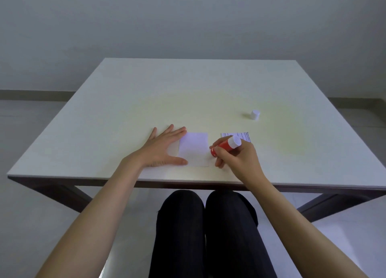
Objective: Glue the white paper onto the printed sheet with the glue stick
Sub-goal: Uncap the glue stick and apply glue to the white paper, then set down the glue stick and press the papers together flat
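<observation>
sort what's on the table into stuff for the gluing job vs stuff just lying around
For the job: white paper, held flat by the left hand; glue stick, gripped in the right hand; printed sheet.
Lying about: white cap, standing apart.

A pale table (146,89) is spreading beneath the right hand's (238,158) grip. A grey wall (188,16) is rising far beyond that grip, and dark trousers (179,225) are showing nearer than it
</observation>
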A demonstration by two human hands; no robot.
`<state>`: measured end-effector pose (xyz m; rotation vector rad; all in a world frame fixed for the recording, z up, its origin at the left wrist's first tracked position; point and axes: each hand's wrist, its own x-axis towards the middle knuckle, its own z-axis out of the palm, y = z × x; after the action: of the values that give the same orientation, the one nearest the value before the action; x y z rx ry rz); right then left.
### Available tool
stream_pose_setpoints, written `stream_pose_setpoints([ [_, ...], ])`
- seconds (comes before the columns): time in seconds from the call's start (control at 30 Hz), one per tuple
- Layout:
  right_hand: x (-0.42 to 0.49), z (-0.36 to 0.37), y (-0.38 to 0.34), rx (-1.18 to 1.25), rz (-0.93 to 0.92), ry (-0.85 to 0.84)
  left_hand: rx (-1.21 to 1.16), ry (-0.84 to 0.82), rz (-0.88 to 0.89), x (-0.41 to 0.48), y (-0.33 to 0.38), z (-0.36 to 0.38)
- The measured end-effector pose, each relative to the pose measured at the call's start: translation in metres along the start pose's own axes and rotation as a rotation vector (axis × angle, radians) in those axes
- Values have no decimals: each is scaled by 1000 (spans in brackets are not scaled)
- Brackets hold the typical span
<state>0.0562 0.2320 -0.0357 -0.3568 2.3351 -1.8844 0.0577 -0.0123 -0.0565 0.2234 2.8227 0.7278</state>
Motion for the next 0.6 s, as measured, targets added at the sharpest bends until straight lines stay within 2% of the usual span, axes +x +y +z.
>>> stream_pose_setpoints([
  [0.1,4,-6,-16,212,20,76,-39,-15,-4,-1,-1,-2],
  [0.2,8,-11,-31,634,168,68,-141,6,3,-3,3,-7],
  [0.27,10,-9,-40,910,309,70,-295,122,27,-6,13,-11],
  [0.33,10,0,-46,1103,417,98,-426,317,64,-10,35,-12],
  [0.43,6,21,-52,1195,519,65,-650,554,95,-12,78,-4],
  [0.53,1,39,-54,1206,587,13,-880,668,18,-13,106,8],
  [0.6,-1,46,-52,1194,601,4,-939,739,-53,-15,109,12],
])
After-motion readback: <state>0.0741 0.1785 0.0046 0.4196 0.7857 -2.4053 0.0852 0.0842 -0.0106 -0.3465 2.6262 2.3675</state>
